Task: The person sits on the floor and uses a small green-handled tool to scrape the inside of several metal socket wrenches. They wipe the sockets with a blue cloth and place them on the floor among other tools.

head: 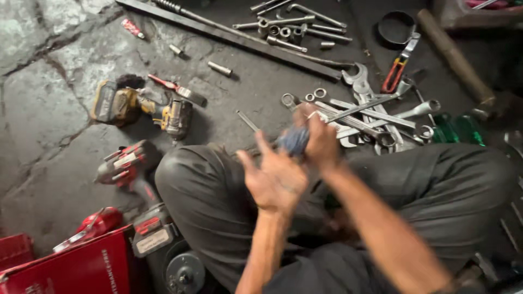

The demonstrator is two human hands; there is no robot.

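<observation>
While the left hand (275, 179) spreads open and empty, the right hand (318, 139) grips what seems a blue rag (294, 140) above scattered wrenches (370, 117).

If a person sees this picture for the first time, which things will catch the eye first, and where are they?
In the centre, the right hand grips a bluish bundle, perhaps cloth, along with a long wrench, while the left hand is spread open just below it. Right of the hands, a pile of steel wrenches lies on the dark floor. On the left lie a yellow power tool and a red one.
</observation>
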